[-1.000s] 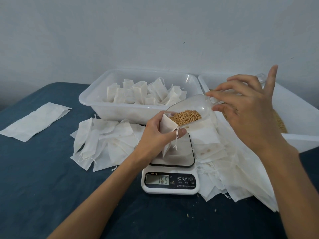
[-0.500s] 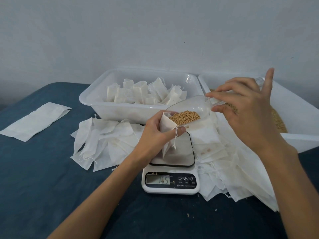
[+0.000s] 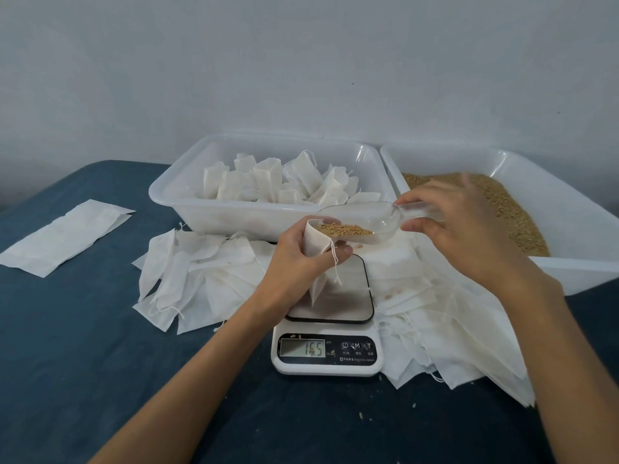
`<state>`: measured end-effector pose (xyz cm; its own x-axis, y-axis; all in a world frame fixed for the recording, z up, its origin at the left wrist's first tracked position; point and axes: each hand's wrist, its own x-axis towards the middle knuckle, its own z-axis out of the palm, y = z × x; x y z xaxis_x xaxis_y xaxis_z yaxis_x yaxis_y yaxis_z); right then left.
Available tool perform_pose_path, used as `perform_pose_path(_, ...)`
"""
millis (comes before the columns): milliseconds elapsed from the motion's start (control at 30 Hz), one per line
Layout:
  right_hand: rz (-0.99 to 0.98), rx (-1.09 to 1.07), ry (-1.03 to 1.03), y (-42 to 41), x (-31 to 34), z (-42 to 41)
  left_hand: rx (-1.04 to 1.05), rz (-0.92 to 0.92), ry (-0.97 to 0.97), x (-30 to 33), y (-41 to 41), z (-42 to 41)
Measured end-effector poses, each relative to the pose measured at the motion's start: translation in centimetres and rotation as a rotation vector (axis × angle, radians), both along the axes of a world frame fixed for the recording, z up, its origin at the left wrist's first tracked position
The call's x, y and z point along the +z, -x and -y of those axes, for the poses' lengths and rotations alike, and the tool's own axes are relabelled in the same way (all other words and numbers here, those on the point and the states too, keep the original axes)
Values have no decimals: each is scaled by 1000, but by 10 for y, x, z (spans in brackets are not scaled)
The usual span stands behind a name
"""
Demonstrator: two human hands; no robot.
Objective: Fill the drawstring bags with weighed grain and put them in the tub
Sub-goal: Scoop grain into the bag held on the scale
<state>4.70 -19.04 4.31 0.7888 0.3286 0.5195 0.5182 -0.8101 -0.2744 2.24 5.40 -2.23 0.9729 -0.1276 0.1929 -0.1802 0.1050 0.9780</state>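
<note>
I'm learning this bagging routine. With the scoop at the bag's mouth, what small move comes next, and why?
Probably tip the clear scoop further with the right hand so the grain slides into the bag. The left hand holds the bag open above the scale, the scoop's lip is at its mouth, and the grain sits in the scoop.

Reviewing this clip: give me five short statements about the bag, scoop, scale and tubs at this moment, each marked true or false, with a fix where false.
1. The left hand holds an open drawstring bag above the scale. True.
2. The clear scoop is empty. False: grain lies in it, at the bag's mouth.
3. The right hand pinches the scoop's handle. True.
4. The scale's display is blank. False: digits show on it.
5. The right tub holds filled bags. False: it holds loose grain; the bags are in the left tub.
</note>
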Motion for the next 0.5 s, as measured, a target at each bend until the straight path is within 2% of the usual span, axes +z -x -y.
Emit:
perform_pose_path(300, -201, 48, -212, -2, 3, 14, 29, 7, -40, 4, 2, 0)
perform_pose_path(500, -259, -182, -194, -11, 9, 55, 41, -28, 13, 7, 2, 0)
